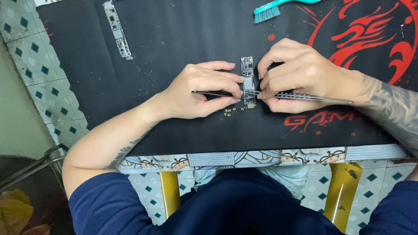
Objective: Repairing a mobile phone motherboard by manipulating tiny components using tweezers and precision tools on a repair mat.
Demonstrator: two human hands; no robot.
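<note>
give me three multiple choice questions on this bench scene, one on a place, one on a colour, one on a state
1. Where does the spare long circuit board lie?
A. far left of the black mat
B. under the right hand
C. on the floor

2. What colour is the brush at the mat's far edge?
A. yellow
B. teal
C. white

3. What is the right hand doing?
A. resting flat and empty
B. holding the brush
C. gripping tweezers at the small circuit board

Answers:
1. A, the board sits alone near the far left corner.
2. B, its handle and bristles are teal.
3. C, the tweezer tips meet the small board, which the left hand steadies while holding a thin dark tool.
</note>
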